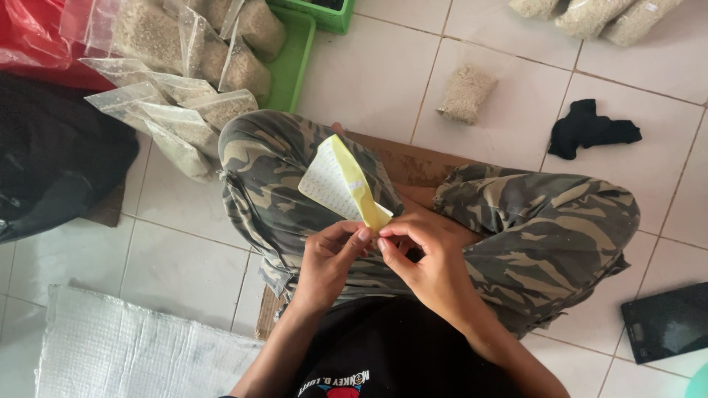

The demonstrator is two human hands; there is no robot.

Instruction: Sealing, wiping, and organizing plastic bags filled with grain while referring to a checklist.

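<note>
thin yellow strip, thin grip

both hands meet low over the lap: left hand [328, 258] and right hand [428, 262] pinch the lower end of a yellow-and-white label strip [341, 180], fingers [363, 236] pressed together on it, thumbs and forefingers almost touching. the strip stands up tilted over the left knee of the camouflage trousers [546, 228], above a cardboard sheet [409, 162] on the tiled floor [383, 74].

with so little of it pinched, the strip could likely slip, crease or tear at the corner if the two hands pull unevenly. clear bags of grain [199, 110] lie near the floor's far left edge by a green tray [295, 59]; a dropped strip might slide under them.
</note>
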